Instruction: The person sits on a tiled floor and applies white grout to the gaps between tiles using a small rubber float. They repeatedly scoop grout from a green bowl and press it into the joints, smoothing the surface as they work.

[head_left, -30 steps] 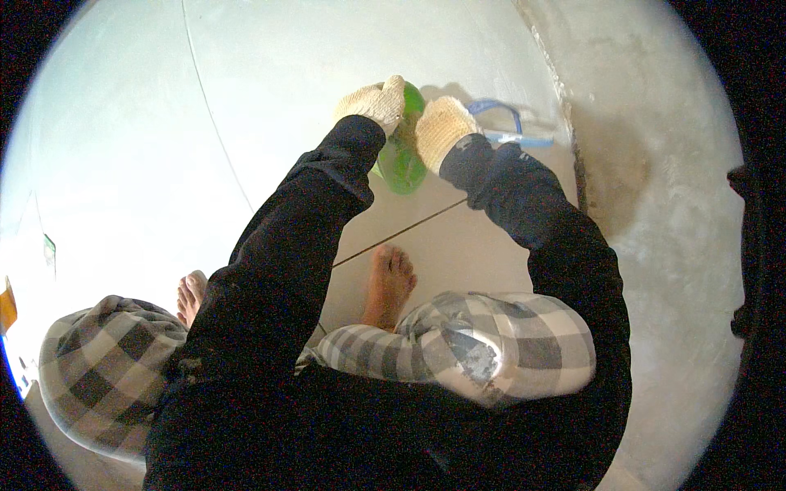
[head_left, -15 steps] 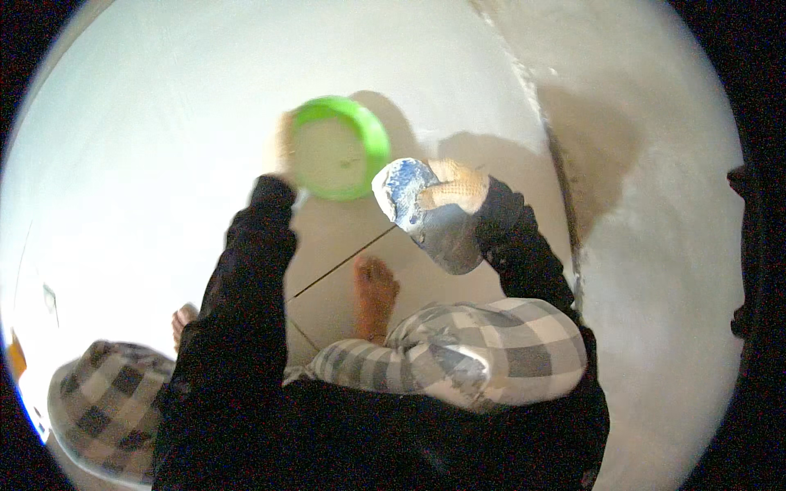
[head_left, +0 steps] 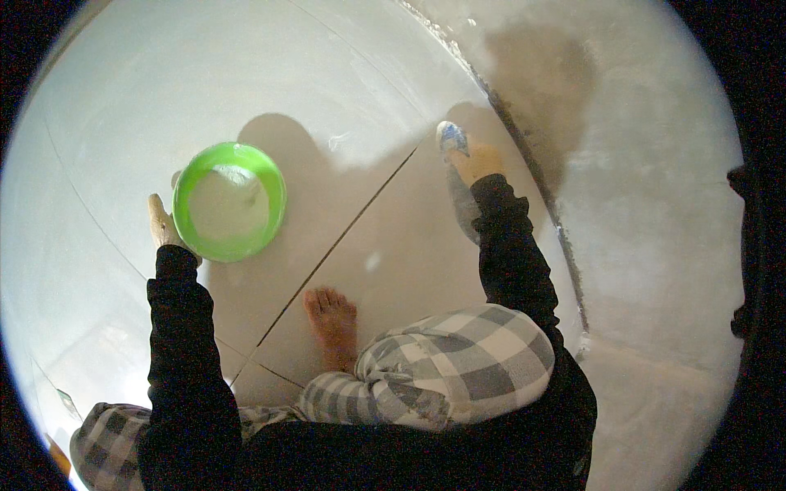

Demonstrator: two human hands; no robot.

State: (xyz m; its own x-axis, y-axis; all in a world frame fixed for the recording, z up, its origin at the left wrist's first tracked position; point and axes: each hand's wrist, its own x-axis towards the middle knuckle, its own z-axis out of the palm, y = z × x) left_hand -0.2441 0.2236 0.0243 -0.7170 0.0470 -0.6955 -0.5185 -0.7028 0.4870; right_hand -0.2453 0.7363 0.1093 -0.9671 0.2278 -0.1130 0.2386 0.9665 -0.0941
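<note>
My left hand [head_left: 164,222], in a pale glove, grips the left side of a round green bowl [head_left: 277,196]. Whitish material covers the inside bottom of the bowl, heaped toward its far side. Part of this hand is hidden behind the bowl. On the right, my gloved right hand [head_left: 479,162] is closed on a blue tool [head_left: 453,137] smeared with white. The tool points away from me, close to the foot of the wall, and a thin greyish part shows beside the hand. Its exact kind is unclear.
Large pale floor tiles [head_left: 377,270] lie below, with a dark joint [head_left: 336,241] running diagonally. A grey wall [head_left: 655,229] rises at the right, with a rough, dark seam [head_left: 524,143] along its foot. My bare foot [head_left: 332,319] stands near the middle.
The bowl has moved left and nearer in my left hand. My right hand has gone farther out and slightly right with the blue tool, toward the wall's foot. The view has shifted.
</note>
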